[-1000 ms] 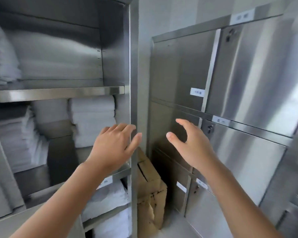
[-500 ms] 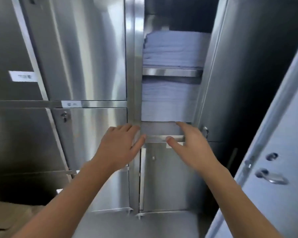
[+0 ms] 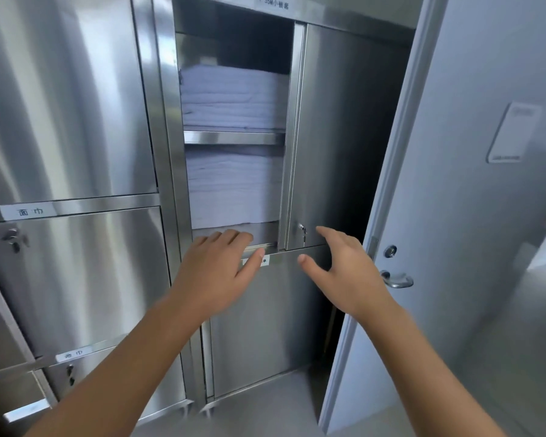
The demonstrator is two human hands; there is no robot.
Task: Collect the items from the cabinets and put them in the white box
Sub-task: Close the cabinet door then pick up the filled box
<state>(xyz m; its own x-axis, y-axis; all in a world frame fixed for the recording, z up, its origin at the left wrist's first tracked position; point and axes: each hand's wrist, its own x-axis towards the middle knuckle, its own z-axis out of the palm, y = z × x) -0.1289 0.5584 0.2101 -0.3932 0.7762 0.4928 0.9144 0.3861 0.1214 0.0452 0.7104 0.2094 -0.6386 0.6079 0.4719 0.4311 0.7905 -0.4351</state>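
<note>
Just beyond the fingertips of the left hand (image 3: 215, 272) lies the lower stack (image 3: 234, 190) of folded white linen, in the open cabinet bay. The upper stack (image 3: 234, 96) rests on the shelf (image 3: 234, 137) above it. Both hands are spread flat with straight fingers and hold nothing; whether the left touches the ledge (image 3: 262, 246) I cannot tell. The right hand (image 3: 344, 272) points at the lock (image 3: 302, 230) of the steel door (image 3: 344, 137) bordering the bay. Right of its fingers stands a white door (image 3: 470, 247) with a handle (image 3: 397, 279).

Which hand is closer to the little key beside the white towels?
Right. The right hand reaches up just right of the key. The left hand is farther away, lower and to the key's left, under the towels.
</note>
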